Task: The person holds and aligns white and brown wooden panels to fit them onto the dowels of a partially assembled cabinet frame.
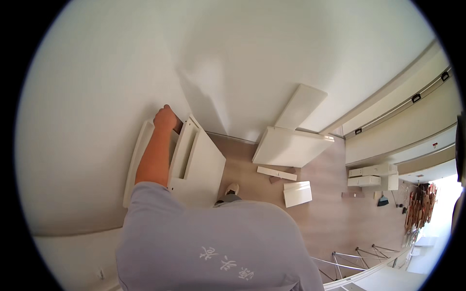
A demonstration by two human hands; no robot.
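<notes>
My left arm stretches across the open top of a white furniture carcass (208, 162) by the left wall. At its far end is my left hand (165, 118), fingers curled closed. A small dark brown patch (179, 126) shows beside the hand, next to the carcass edge; I cannot tell whether the hand holds it. A white upright panel (136, 165) stands on the other side of my forearm. My right hand is out of sight.
White panels (291, 148) lean at the far wall, with a narrower board (301, 106) behind. A strip (276, 173) and a small white piece (297, 194) lie on the floor. To the right are white boxes (373, 177), a broom head (383, 201), stacked brown pieces (420, 206) and metal legs (349, 260).
</notes>
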